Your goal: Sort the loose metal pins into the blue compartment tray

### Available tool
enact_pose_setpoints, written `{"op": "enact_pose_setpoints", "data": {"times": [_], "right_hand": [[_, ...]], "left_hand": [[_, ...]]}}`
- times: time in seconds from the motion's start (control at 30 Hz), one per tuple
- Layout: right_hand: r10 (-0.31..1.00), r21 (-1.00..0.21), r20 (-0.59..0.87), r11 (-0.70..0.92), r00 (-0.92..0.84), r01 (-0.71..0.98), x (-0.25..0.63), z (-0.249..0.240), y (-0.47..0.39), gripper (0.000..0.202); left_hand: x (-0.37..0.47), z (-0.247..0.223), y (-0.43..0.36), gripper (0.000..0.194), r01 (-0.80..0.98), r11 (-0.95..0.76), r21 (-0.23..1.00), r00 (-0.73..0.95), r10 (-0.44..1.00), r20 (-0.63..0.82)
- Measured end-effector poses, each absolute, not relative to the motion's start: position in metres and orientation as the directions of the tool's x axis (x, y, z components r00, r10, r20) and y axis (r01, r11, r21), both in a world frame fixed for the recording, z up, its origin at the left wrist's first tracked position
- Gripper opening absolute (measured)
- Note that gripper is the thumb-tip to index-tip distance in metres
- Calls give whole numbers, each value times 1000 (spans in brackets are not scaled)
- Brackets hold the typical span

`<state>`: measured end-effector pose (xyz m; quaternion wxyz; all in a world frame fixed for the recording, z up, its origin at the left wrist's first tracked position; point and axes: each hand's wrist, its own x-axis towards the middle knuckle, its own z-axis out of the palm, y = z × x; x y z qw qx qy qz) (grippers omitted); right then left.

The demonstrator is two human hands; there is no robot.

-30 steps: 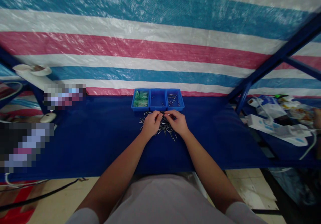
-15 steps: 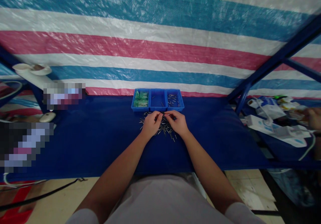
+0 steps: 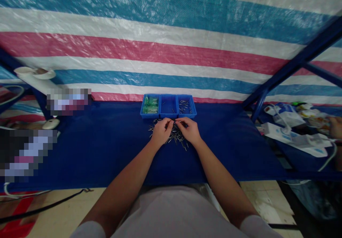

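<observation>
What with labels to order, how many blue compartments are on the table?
3, in a row: left compartment with green pieces, middle compartment with few thin pieces, right compartment with more. None looks hidden.

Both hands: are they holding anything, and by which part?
It cannot be told: the left hand and right hand are curled, as if pinching, over the pile of thin sticks, but anything held is too small to see.
</observation>
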<state>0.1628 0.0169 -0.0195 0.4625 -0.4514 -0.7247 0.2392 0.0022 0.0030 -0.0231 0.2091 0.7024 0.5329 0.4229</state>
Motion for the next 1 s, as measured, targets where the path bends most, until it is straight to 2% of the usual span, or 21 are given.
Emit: {"op": "enact_pose_setpoints", "data": {"times": [1.0], "right_hand": [[879,-761,447,471,-166,446,163,-19,17,17]], "left_hand": [[2,-22,3,27,570,-350,743,81,924,373]]}}
